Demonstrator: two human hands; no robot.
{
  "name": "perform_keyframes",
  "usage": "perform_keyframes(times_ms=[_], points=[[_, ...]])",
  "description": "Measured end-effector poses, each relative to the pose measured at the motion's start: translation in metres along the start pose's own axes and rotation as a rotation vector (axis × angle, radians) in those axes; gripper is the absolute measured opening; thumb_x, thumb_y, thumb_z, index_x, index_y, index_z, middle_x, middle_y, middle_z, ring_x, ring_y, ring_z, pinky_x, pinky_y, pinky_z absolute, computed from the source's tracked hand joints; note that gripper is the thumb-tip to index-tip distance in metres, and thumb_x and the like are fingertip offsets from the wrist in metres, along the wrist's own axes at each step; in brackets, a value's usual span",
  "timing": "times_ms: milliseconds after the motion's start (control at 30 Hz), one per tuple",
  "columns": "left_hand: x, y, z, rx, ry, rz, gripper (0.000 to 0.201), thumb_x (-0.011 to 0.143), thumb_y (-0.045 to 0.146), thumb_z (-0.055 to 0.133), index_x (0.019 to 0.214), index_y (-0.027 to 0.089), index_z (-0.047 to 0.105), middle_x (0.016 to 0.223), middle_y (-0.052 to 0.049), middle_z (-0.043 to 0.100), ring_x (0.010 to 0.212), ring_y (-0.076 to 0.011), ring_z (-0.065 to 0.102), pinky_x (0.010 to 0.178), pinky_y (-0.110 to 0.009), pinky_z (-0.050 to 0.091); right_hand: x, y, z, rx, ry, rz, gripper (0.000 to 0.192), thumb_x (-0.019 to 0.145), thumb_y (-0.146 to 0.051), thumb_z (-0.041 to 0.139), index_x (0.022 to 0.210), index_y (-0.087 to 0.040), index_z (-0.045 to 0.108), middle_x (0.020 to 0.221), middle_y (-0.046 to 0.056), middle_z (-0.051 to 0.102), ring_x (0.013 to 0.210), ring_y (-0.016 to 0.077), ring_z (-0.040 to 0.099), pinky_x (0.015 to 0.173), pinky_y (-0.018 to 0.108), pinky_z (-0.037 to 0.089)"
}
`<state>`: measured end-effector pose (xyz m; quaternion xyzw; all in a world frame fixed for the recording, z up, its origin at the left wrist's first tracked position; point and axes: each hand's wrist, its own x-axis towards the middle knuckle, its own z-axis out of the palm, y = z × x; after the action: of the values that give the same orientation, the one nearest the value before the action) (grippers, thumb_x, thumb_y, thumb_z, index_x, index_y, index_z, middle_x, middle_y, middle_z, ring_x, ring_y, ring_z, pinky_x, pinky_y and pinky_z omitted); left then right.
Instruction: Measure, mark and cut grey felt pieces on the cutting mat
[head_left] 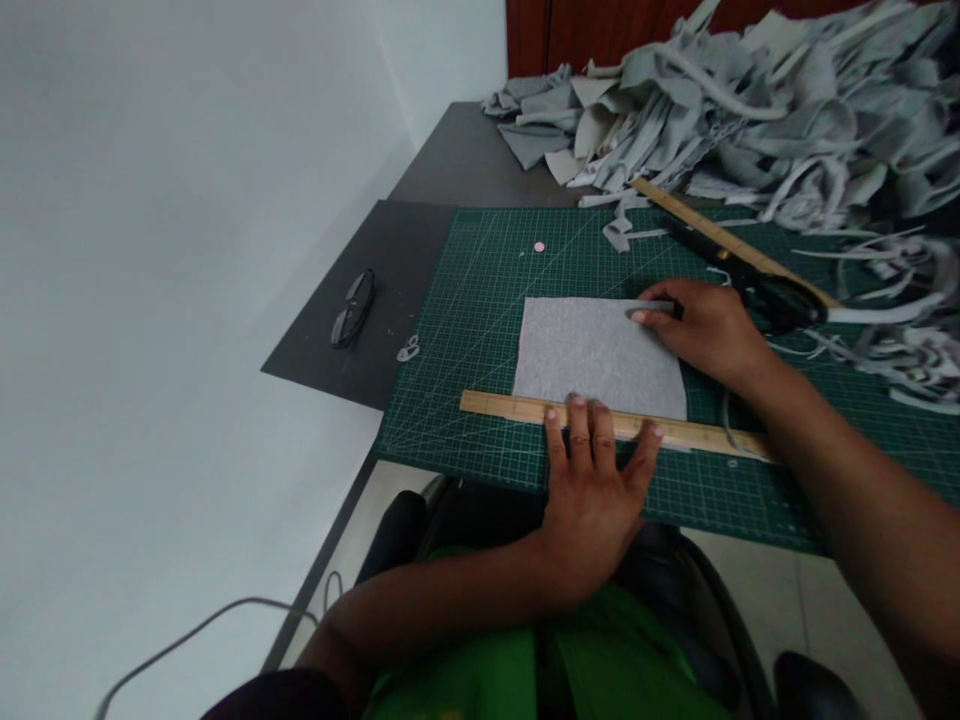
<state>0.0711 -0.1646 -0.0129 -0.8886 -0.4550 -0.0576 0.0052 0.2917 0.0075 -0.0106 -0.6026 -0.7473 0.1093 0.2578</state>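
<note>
A light grey piece of fabric (pixel 592 345) lies flat on the green cutting mat (pixel 465 300). Across its near edge runs a wooden ruler (pixel 495 404). My left hand (pixel 592 490) presses down on this ruler, fingers spread. At the fabric's far right corner, my right hand (pixel 697 325) is closed, thumb and fingers pinching a slim grey and black thing (pixel 660 307); its exact kind is hard to make out. The right forearm passes over the ruler's right end.
Black-handled scissors (pixel 780 300) lie right of my right hand, beside a second wooden ruler (pixel 720 235). Grey fabric scraps (pixel 675 110) are heaped at the back, with more strips (pixel 915 350) at right. Eyeglasses (pixel 352 310) rest on the dark table (pixel 330 350); a white wall (pixel 187 250) stands left.
</note>
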Motion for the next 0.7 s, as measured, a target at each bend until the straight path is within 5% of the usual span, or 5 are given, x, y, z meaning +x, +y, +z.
perform_keyframes(times_ms=[200, 700], points=[[0.001, -0.002, -0.002, -0.011, -0.005, -0.003, 0.107, 0.08, 0.062, 0.083, 0.165, 0.022, 0.031, 0.161, -0.028, 0.043, 0.154, -0.0532, 0.033, 0.122, -0.073, 0.026, 0.004, 0.001, 0.003, 0.004, 0.037, 0.045, 0.026, 0.091, -0.049, 0.065, 0.09, -0.025, 0.076, 0.079, 0.009, 0.074, 0.075, 0.0317, 0.069, 0.068, 0.045, 0.051], [0.002, -0.008, -0.004, -0.024, 0.002, -0.001, 0.104, 0.081, 0.06, 0.081, 0.164, 0.022, 0.032, 0.161, -0.027, 0.042, 0.154, -0.053, 0.031, 0.123, -0.073, 0.02, -0.001, -0.011, 0.007, 0.016, 0.155, 0.154, 0.027, 0.091, -0.051, 0.065, 0.083, -0.026, 0.072, 0.078, 0.009, 0.074, 0.069, 0.0289, 0.066, 0.065, 0.043, 0.046]])
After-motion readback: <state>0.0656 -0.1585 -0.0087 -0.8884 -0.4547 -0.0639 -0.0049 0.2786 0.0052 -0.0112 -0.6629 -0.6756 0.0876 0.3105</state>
